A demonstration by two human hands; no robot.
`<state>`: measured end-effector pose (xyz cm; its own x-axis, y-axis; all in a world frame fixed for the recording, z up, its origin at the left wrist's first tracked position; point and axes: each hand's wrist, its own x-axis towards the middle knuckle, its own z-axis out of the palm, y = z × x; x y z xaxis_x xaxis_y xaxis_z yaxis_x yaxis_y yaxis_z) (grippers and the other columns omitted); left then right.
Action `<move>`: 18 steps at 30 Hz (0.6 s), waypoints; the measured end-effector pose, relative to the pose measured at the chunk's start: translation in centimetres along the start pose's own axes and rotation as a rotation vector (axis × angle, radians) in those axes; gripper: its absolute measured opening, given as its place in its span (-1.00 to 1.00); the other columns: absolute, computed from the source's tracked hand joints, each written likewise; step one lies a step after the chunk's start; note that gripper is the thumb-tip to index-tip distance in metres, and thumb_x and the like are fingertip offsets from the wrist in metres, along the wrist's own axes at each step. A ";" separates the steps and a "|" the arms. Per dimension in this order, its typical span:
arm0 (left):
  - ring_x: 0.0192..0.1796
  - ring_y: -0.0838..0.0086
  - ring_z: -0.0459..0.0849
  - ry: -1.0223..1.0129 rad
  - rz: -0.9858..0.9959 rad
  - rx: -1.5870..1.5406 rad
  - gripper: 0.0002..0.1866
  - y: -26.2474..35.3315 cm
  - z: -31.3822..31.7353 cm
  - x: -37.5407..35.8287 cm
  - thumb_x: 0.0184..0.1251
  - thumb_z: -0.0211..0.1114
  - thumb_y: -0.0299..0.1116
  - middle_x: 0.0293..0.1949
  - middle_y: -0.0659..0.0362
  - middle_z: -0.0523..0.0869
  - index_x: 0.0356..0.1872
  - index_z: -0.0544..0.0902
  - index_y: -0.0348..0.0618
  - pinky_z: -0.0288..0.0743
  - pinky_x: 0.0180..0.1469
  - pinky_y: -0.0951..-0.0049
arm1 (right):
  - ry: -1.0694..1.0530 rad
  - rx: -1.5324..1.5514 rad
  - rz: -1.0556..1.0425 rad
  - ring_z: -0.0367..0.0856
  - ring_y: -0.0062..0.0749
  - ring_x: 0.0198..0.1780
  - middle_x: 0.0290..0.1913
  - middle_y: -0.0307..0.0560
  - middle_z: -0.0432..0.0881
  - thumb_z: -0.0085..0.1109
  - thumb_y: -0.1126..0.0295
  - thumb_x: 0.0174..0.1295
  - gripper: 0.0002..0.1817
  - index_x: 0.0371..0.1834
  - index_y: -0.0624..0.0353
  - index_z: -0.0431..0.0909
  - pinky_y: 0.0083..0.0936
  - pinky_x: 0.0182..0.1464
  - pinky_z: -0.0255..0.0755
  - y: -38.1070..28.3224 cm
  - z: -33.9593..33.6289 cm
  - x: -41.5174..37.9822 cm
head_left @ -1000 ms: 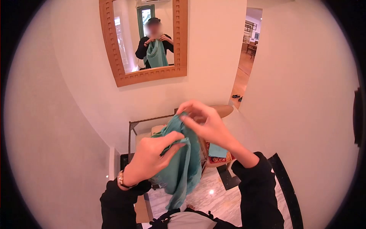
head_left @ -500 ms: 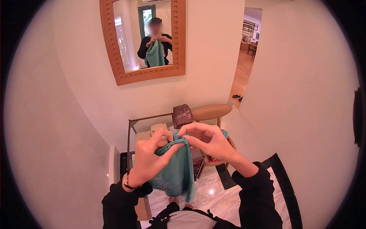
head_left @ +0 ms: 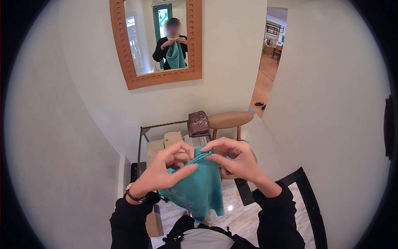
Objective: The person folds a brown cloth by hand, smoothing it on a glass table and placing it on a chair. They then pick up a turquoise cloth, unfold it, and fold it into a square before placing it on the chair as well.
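Observation:
A teal cloth with a pale embroidered pattern near its lower part hangs in front of me from its gathered upper edge. My left hand, with a watch at the wrist, holds the left part of that edge between thumb and curled fingers. My right hand pinches the edge just to the right, thumb and forefinger close together. Folds of cloth bunch between the two hands. Its lower end hangs loose above the marble floor.
A wood-framed mirror on the wall reflects a person holding the cloth. Behind my hands stand a metal-framed rack, a dark patterned bundle and a wooden chair. A cardboard box sits at lower left.
Both hands have shifted slightly right with the cloth, still holding its upper edge. The cloth's lower part has swung right and hangs wider.

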<state>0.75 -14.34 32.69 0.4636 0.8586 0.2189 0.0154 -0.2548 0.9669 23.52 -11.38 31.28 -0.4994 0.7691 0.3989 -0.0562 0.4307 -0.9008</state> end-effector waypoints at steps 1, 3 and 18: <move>-0.27 0.74 0.54 -0.033 -0.016 -0.017 -0.81 0.0 0.0 -0.2 0.32 0.36 -0.41 -0.34 0.27 0.69 -0.20 0.51 -0.22 0.39 -0.24 0.63 | 0.031 -0.010 -0.027 0.64 -0.67 -0.15 -0.07 -0.18 0.69 0.21 0.56 0.31 -0.76 0.03 0.24 0.61 -0.69 -0.14 0.52 0.3 -0.3 -0.1; -0.32 0.68 0.54 -0.210 -0.035 0.151 -0.74 -0.7 -0.4 -0.6 0.31 0.40 -0.29 -0.38 0.27 0.68 -0.26 0.54 -0.26 0.40 -0.27 0.60 | 0.130 -0.028 -0.074 0.64 -0.66 -0.14 -0.09 -0.17 0.69 0.20 0.58 0.31 -0.78 0.01 0.26 0.61 -0.69 -0.09 0.51 0.6 -0.9 -0.3; -0.29 0.10 0.58 0.030 0.117 1.317 -0.77 -1.7 -3.7 -3.6 0.09 0.44 -0.37 -0.53 0.03 0.56 -0.48 0.60 -0.33 0.46 -0.03 0.19 | 0.530 -0.228 -0.104 0.54 -0.80 -0.23 -0.23 -0.32 0.68 0.21 0.54 0.33 -0.84 -0.06 0.23 0.63 -0.79 -0.22 0.39 4.0 -6.5 0.7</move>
<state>-4.24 -15.31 30.79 0.5014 0.8072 0.3115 0.8286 -0.5516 0.0955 28.52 -6.05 29.04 0.0027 0.8234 0.5675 0.1352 0.5620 -0.8160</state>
